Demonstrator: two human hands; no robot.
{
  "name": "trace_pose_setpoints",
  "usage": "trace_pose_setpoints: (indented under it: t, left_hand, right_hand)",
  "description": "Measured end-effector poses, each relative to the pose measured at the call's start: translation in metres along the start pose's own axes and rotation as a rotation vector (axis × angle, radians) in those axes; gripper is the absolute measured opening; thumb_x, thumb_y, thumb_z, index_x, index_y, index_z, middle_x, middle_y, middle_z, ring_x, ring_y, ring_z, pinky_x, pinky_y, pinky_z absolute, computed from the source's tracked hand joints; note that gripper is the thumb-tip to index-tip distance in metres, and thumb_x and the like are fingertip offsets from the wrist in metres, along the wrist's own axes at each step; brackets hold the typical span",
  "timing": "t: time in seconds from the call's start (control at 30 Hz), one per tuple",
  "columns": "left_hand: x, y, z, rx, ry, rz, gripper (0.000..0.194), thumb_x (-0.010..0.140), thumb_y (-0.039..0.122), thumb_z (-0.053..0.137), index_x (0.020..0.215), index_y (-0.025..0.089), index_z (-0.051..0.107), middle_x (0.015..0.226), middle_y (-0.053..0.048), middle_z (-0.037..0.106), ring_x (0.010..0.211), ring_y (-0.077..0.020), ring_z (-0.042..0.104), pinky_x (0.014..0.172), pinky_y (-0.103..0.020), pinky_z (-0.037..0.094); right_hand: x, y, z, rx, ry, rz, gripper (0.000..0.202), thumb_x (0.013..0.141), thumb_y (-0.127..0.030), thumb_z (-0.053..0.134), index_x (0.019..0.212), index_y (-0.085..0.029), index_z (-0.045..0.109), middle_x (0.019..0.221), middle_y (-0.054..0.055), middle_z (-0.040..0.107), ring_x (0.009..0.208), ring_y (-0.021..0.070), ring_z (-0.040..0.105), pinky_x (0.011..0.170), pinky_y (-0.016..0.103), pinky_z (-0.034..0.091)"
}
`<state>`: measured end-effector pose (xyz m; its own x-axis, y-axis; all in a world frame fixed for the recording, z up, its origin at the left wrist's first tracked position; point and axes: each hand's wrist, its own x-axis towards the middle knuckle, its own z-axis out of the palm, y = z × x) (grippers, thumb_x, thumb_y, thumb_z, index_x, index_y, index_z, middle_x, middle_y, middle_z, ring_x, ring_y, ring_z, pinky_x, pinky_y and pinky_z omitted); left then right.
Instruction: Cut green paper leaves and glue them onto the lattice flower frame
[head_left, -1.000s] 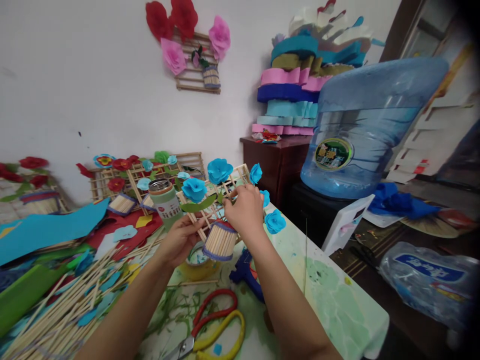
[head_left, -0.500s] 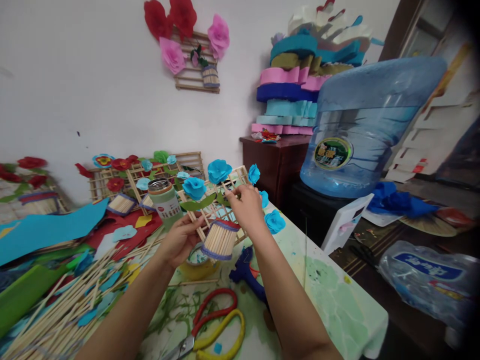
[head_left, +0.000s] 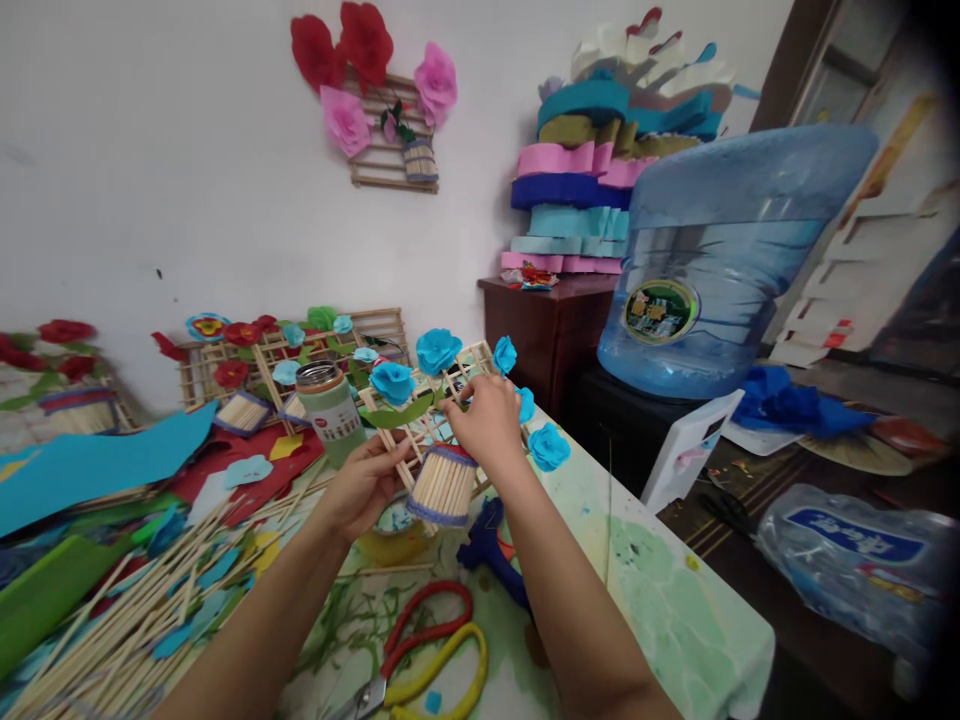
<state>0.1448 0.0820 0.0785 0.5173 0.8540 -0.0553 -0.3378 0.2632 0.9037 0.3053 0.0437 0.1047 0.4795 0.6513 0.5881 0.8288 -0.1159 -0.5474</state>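
Note:
My left hand (head_left: 369, 485) grips the lower left edge of a small stick lattice frame (head_left: 405, 462), thumb on its front. A little stick basket (head_left: 444, 487) with purple trim is fixed to the lattice front. Blue paper flowers (head_left: 439, 351) and green leaves stand above and beside it. My right hand (head_left: 487, 420) is closed at the middle of the lattice, above the basket, fingers bent around the stems there. What exactly its fingertips pinch is hidden. Below the frame stands a yellow bowl (head_left: 397, 546), partly covered.
Red-and-yellow scissors (head_left: 427, 650) and a blue glue gun (head_left: 491, 550) lie on the table (head_left: 660, 610). At left are loose sticks (head_left: 127, 620), coloured paper and a green jar (head_left: 330, 410). Finished flower frames lean on the wall; a large water bottle (head_left: 720, 270) stands right.
My right hand has shifted slightly left and down over the lattice. The left hand keeps its hold, and the frame is nearly in the same place. The camera view has shifted a little.

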Motion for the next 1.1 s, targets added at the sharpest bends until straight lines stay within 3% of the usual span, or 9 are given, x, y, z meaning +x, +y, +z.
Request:
trace_pose_setpoints:
  t: [0.17, 0.37, 0.53, 0.7, 0.9, 1.0, 1.1]
  left_hand:
    - [0.002, 0.000, 0.000, -0.024, 0.068, -0.043, 0.017, 0.084, 0.003, 0.054, 0.081, 0.011, 0.069, 0.074, -0.007, 0.074, 0.066, -0.0141, 0.070, 0.062, -0.022, 0.057]
    - [0.007, 0.003, -0.007, -0.074, 0.104, -0.057, 0.020, 0.084, 0.001, 0.052, 0.080, 0.012, 0.068, 0.073, -0.007, 0.074, 0.064, -0.0145, 0.070, 0.061, -0.023, 0.057]
    - [0.022, 0.005, -0.025, -0.159, 0.115, 0.053, 0.019, 0.084, 0.001, 0.052, 0.082, 0.013, 0.067, 0.076, -0.007, 0.074, 0.069, -0.0151, 0.071, 0.065, -0.024, 0.058]
    - [0.037, 0.003, -0.041, -0.342, 0.091, 0.237, 0.017, 0.082, 0.001, 0.057, 0.081, 0.015, 0.066, 0.079, -0.002, 0.073, 0.071, -0.0113, 0.069, 0.072, -0.022, 0.057]
    - [0.032, 0.005, -0.036, -0.436, 0.020, 0.272, 0.015, 0.087, 0.008, 0.056, 0.095, 0.016, 0.066, 0.088, -0.003, 0.074, 0.081, -0.0125, 0.069, 0.082, -0.025, 0.054]
    - [0.025, 0.007, -0.028, -0.487, 0.037, 0.244, 0.018, 0.091, 0.010, 0.049, 0.093, 0.014, 0.066, 0.084, -0.003, 0.074, 0.078, -0.0127, 0.070, 0.082, -0.026, 0.054]
    - [0.020, 0.008, -0.022, -0.521, 0.040, 0.218, 0.020, 0.092, 0.010, 0.047, 0.094, 0.015, 0.066, 0.083, -0.003, 0.075, 0.077, -0.0133, 0.070, 0.081, -0.028, 0.055]
  right_hand:
    - [0.006, 0.007, -0.014, 0.129, -0.014, 0.013, 0.018, 0.083, -0.034, 0.059, 0.074, -0.019, 0.060, 0.082, 0.005, 0.064, 0.084, 0.0218, 0.056, 0.072, 0.032, 0.037]
    - [0.003, 0.006, -0.038, 0.298, 0.087, 0.029, 0.020, 0.082, -0.030, 0.058, 0.066, -0.020, 0.055, 0.064, -0.001, 0.059, 0.061, 0.0147, 0.051, 0.057, 0.026, 0.032]
    - [-0.005, -0.007, -0.047, 0.396, 0.092, -0.054, 0.020, 0.081, -0.031, 0.061, 0.065, -0.020, 0.057, 0.062, -0.001, 0.058, 0.061, 0.0145, 0.052, 0.058, 0.026, 0.033]
    - [-0.011, -0.015, -0.042, 0.384, 0.009, -0.106, 0.022, 0.083, -0.034, 0.060, 0.065, -0.020, 0.057, 0.061, -0.001, 0.058, 0.060, 0.0148, 0.051, 0.056, 0.026, 0.031]
    - [-0.010, -0.011, -0.027, 0.137, -0.132, -0.077, 0.056, 0.087, -0.059, 0.047, 0.046, -0.022, 0.043, 0.044, 0.001, 0.045, 0.044, 0.0143, 0.041, 0.047, 0.027, 0.021]
    - [-0.006, -0.007, -0.015, 0.207, -0.104, -0.048, 0.048, 0.084, -0.062, 0.050, 0.059, -0.021, 0.052, 0.054, 0.004, 0.057, 0.052, 0.0176, 0.052, 0.048, 0.026, 0.027]
    - [-0.003, -0.006, -0.003, 0.415, -0.090, -0.017, 0.035, 0.083, -0.054, 0.053, 0.076, -0.019, 0.056, 0.070, 0.006, 0.065, 0.068, 0.0215, 0.062, 0.058, 0.027, 0.039]
